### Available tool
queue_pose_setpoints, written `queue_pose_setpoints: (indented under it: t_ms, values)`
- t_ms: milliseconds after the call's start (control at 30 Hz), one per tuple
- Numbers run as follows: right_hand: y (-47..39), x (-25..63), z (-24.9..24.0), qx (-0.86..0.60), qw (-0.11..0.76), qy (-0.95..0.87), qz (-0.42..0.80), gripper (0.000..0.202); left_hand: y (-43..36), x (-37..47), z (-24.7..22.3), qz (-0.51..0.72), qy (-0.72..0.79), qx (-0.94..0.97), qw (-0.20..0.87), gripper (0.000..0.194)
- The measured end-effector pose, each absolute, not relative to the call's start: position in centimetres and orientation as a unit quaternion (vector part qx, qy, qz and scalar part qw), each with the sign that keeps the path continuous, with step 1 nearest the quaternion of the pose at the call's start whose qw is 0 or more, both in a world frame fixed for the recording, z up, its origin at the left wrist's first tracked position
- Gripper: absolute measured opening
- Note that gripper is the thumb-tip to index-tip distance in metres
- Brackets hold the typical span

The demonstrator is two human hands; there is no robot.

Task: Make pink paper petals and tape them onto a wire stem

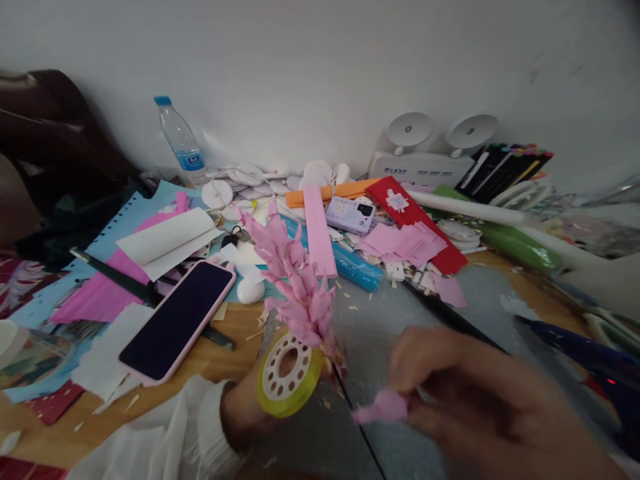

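A pink crepe-paper flower spike point(295, 280) on a thin dark stem point(357, 410) stands tilted in front of me. My left hand point(250, 403) grips it near its base, with the fingers mostly hidden. A roll of yellow tape point(313, 383) with a white core sits at that same hand, covering part of it. On the right, my right hand point(465, 393) is closed in a pinch on a small pink paper petal point(385, 407), close beside the stem. This hand is slightly blurred.
A phone point(177, 323) lies at the left, near white paper and a water bottle point(183, 140). Pink paper squares point(405, 243), crepe rolls and a lilac case point(350, 215) fill the back. A dark blue tool point(575, 347), perhaps a glue gun, lies right. Behind stands a white lamp unit point(420, 167).
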State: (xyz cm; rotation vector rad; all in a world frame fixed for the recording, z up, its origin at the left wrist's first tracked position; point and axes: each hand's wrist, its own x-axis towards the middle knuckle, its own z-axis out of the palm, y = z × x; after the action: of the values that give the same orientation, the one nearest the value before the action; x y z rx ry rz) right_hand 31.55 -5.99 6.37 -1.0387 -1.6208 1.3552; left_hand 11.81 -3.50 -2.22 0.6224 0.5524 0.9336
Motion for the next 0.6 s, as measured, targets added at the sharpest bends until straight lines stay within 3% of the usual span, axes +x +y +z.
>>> queue_pose_setpoints:
  t_ms: [133,333,600]
  values:
    - [-5.1,31.7,5.4,-0.423,0.443,-0.569,0.549,0.012,-3.4,11.9,-1.9,0.419,0.224,0.355,0.805,0.018]
    - [-5.1,31.8,4.5,-0.451,0.43,-0.546,0.56,0.005,-3.3,12.1,-0.8,0.37,0.235,0.377,0.816,0.028]
    - [-5.2,31.9,5.5,-0.472,0.449,-0.561,0.511,0.009,-3.3,12.3,-0.5,0.357,0.255,0.329,0.836,0.017]
